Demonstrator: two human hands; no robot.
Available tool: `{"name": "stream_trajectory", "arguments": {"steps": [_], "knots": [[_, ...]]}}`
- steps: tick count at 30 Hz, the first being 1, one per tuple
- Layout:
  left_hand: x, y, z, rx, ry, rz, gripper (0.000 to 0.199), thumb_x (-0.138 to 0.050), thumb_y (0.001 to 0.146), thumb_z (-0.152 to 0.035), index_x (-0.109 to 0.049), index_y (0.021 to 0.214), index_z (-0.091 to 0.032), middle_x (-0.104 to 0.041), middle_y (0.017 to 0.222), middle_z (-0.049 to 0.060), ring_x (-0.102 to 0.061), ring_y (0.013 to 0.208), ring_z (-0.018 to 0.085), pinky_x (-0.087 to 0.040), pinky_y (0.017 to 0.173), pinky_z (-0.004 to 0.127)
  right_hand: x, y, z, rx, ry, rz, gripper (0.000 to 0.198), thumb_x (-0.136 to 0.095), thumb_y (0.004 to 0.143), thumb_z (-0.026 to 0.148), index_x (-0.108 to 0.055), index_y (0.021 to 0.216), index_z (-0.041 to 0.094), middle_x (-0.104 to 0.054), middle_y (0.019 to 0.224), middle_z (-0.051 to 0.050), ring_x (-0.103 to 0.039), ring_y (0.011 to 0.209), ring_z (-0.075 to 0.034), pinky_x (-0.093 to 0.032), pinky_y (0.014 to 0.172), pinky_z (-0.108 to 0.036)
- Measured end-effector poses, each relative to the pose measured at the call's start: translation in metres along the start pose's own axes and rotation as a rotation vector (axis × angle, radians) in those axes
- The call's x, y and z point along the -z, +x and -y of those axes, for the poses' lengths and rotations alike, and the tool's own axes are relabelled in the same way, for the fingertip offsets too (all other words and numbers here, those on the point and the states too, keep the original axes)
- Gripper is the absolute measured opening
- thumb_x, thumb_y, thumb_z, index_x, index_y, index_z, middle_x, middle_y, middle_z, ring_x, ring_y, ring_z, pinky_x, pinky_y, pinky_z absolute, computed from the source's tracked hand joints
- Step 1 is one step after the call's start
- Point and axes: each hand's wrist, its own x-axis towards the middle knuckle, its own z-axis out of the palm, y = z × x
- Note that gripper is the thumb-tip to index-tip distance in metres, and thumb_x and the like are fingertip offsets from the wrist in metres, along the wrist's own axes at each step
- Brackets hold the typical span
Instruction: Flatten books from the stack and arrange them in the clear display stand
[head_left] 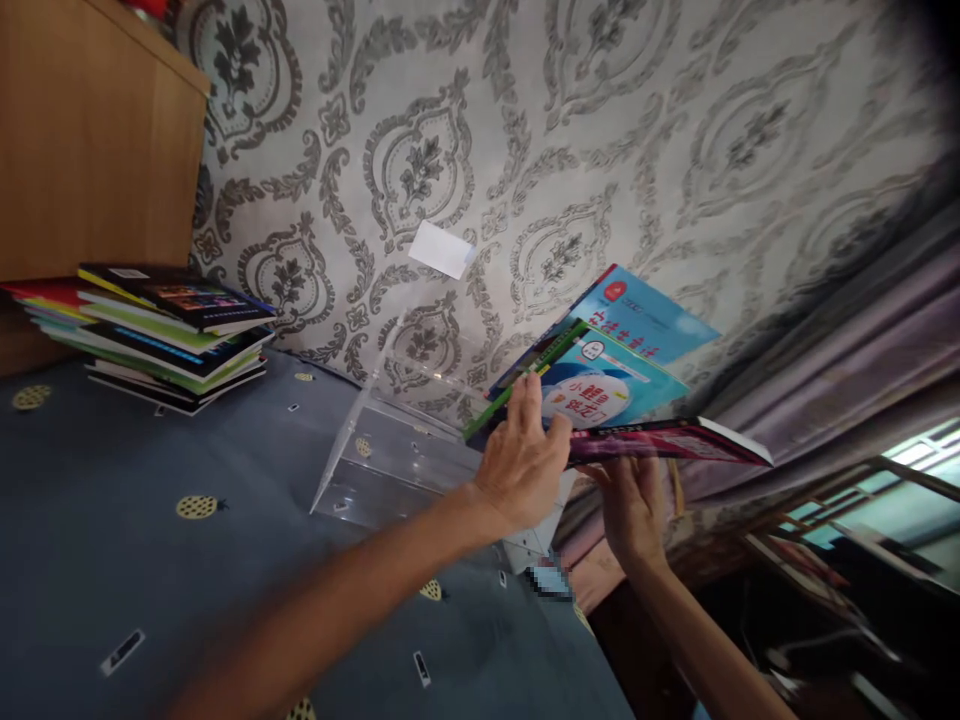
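My left hand [525,455] lies against the front of the turquoise book [637,380], its fingers stretched upward near the green spine and its thumb apart. A light-blue book [667,320] with red lettering stands behind that one. Both lean at the right end of a clear plastic book rack [397,440]. From below, my right hand [634,505] grips a dark book with a pink-purple cover [667,445], tilted nearly flat in front of the turquoise one. The near end of this dark book meets my left thumb; whether they touch I cannot tell.
A stack of several books [172,340] sits at the left beside a wooden cabinet [97,150]. A patterned blue-grey cloth [225,560] covers the surface. A white card [441,250] shows against the patterned wallpaper [570,150]. Purple-grey curtains [787,370] hang at the right.
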Motion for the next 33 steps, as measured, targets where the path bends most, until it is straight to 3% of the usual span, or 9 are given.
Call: {"name": "stream_trajectory", "arguments": {"steps": [2,6,13,18,22,27,33], "knots": [[0.002,0.0,-0.004,0.02,0.034,0.012,0.025,-0.045,0.092,-0.006,-0.056,0.112,-0.017,-0.022,0.165,0.02,-0.021,0.152,0.046,-0.047,0.107,0.066,-0.002,-0.001,0.001,0.005,-0.014,-0.031,0.026,-0.071,0.083,0.047,-0.058,0.096,0.029,-0.057,0.098,-0.001,-0.06,0.083,-0.019,-0.059,0.066,-0.035],[0.007,-0.007,-0.019,0.039,0.316,0.073,0.018,-0.044,0.097,-0.01,-0.057,0.11,-0.012,-0.029,0.161,0.026,-0.029,0.149,0.045,-0.062,0.09,0.049,0.0,-0.003,0.0,0.001,0.01,-0.041,0.031,-0.074,0.081,0.049,-0.059,0.095,0.026,-0.059,0.099,-0.001,-0.06,0.081,-0.016,-0.057,0.068,-0.033],[0.006,-0.021,-0.029,-0.059,0.482,0.066,0.018,-0.043,0.101,-0.016,-0.059,0.107,-0.012,-0.039,0.156,0.023,-0.043,0.142,0.043,-0.065,0.074,0.036,0.005,-0.008,-0.006,-0.045,-0.021,-0.046,0.038,-0.078,0.076,0.048,-0.067,0.102,0.023,-0.066,0.09,-0.002,-0.065,0.081,-0.019,-0.055,0.076,-0.036],[0.009,-0.023,-0.029,-0.048,0.482,0.108,0.021,-0.04,0.103,-0.018,-0.057,0.112,-0.013,-0.05,0.148,0.017,-0.05,0.136,0.036,-0.063,0.078,0.035,0.003,-0.014,-0.003,-0.022,0.023,-0.02,0.034,-0.075,0.079,0.051,-0.067,0.101,0.026,-0.065,0.094,-0.003,-0.066,0.081,-0.02,-0.056,0.071,-0.037],[0.02,-0.023,-0.031,-0.043,0.459,0.243,0.019,-0.038,0.102,-0.014,-0.053,0.115,-0.014,-0.063,0.126,0.014,-0.061,0.118,0.026,-0.061,0.08,0.034,0.01,-0.023,-0.005,-0.012,0.014,-0.012,0.027,-0.069,0.085,0.05,-0.064,0.1,0.028,-0.063,0.1,-0.003,-0.064,0.084,-0.019,-0.056,0.069,-0.035],[0.037,-0.012,-0.021,0.063,0.409,0.401,0.027,-0.041,0.095,-0.004,-0.05,0.119,-0.013,-0.067,0.113,0.014,-0.068,0.102,0.024,-0.057,0.084,0.036,0.008,-0.031,-0.007,0.056,0.01,0.025,0.03,-0.064,0.09,0.053,-0.059,0.109,0.03,-0.057,0.103,-0.003,-0.061,0.084,-0.018,-0.058,0.066,-0.033],[0.052,0.007,0.015,0.15,0.291,0.341,0.031,-0.05,0.091,-0.009,-0.052,0.122,-0.014,-0.069,0.116,0.014,-0.065,0.112,0.029,-0.052,0.098,0.043,-0.01,-0.027,-0.007,0.158,-0.089,0.097,0.035,-0.052,0.095,0.056,-0.058,0.117,0.029,-0.06,0.113,-0.008,-0.064,0.093,-0.024,-0.061,0.072,-0.041]]}}
